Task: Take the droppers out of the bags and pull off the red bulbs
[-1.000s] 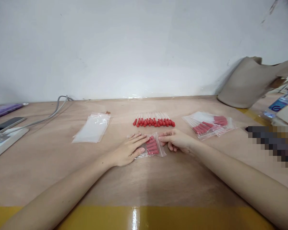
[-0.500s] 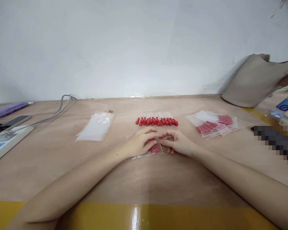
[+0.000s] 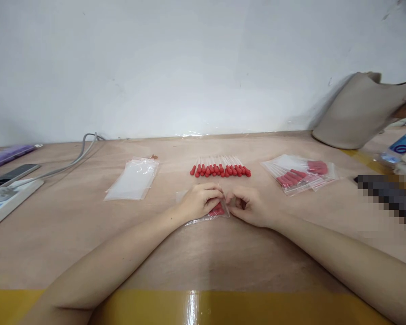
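A clear zip-lock bag lies flat in front of me, with red rubber bulbs showing through its right end. My left hand rests over the bag, its fingers closed on it near the open-end edge. At that right edge, my right hand is curled, thumb and forefinger pinched at the plastic; its other fingers are partly hidden. Just beyond both hands is a row of droppers with red bulbs towards me and thin clear stems pointing to the wall.
Flat bags are stacked to the left. Filled bags of droppers overlap at the right. A power strip with a grey cable and a phone lie far left. A grey-beige container stands back right, near a bottle.
My right hand has rolled over and its fingers have curled in more tightly at the bag's edge. My left fingers have drawn closer together. The bag has stayed nearly in place.
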Motion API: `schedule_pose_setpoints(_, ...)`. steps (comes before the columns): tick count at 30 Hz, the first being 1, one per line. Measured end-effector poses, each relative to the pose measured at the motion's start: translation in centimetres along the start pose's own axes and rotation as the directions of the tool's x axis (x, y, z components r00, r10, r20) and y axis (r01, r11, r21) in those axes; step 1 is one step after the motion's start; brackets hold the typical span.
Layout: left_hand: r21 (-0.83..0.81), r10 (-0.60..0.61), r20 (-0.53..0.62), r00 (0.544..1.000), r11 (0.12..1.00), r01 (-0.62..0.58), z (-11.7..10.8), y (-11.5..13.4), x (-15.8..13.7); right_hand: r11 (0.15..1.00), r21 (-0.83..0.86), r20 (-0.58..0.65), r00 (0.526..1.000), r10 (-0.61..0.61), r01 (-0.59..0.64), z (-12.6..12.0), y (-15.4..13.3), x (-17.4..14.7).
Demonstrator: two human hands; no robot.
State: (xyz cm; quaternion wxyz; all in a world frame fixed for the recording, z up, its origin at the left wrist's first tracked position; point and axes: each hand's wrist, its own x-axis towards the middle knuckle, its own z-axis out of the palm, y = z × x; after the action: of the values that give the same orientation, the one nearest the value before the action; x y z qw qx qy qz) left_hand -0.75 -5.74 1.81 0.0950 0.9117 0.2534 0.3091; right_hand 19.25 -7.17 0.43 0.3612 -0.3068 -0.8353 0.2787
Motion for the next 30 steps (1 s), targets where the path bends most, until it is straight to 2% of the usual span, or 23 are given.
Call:
schedule_pose_setpoints(2,-0.001,0.007,-0.001,1.0,1.0,-0.007,0.0,-0.1,0.0,0.973,-0.157,0.037,0.986,-0.164,0.168,-0.3,0.3,-0.1)
schedule_pose_setpoints(4,0.001,0.012,0.002,1.0,1.0,-0.012,0.1,-0.2,-0.1,0.911,-0.302,0.072,0.96,-0.271,0.28,-0.6,0.4,-0.1)
schedule_pose_setpoints(8,0.028,0.032,-0.011,0.999,0.999,-0.031,0.1,-0.2,-0.1,0.72,-0.566,0.169,0.912,-0.375,0.401,-1.1,0.0,0.1)
schedule_pose_setpoints(11,0.063,0.022,0.023,0.999,0.998,-0.024,-0.1,0.1,0.0,0.63,-0.645,0.223,0.895,-0.386,0.432,-1.4,-0.1,0.4)
schedule_pose_setpoints(14,0.159,0.034,0.133,0.99,0.986,-0.055,-0.6,0.2,0.4,0.638,-0.653,0.251,0.911,-0.327,0.409,-1.6,0.1,0.7)
schedule_pose_setpoints(17,0.341,0.102,0.242,0.965,0.922,-0.183,-1.0,0.2,0.7,0.702,-0.591,0.255,0.918,-0.305,0.397,-1.6,0.4,0.9)
schedule_pose_setpoints(19,0.436,0.152,0.301,0.941,0.856,-0.277,-1.1,0.0,0.8,0.72,-0.551,0.264,0.907,-0.329,0.422,-1.6,0.5,0.9)
schedule_pose_setpoints(21,0.475,0.179,0.341,0.923,0.814,-0.334,-1.1,0.0,0.9,0.681,-0.56,0.3,0.882,-0.364,0.472,-1.5,0.5,1.0)
schedule_pose_setpoints(24,0.474,0.185,0.357,0.916,0.809,-0.348,-1.2,0.1,0.9,0.572,-0.62,0.361,0.842,-0.4,0.537,-1.4,0.4,1.0)
schedule_pose_setpoints(26,0.466,0.177,0.362,0.915,0.816,-0.342,-1.5,0.2,0.9,0.537,-0.642,0.368,0.834,-0.41,0.547,-1.5,0.4,1.1)
schedule_pose_setpoints(28,0.461,0.163,0.363,0.917,0.824,-0.329,-2.1,0.4,1.0,0.55,-0.633,0.364,0.836,-0.41,0.545,-1.6,0.5,1.1)
schedule_pose_setpoints(30,0.44,0.159,0.34,0.927,0.844,-0.306,-2.9,0.5,1.2,0.598,-0.605,0.358,0.851,-0.386,0.526,-1.9,0.4,1.1)
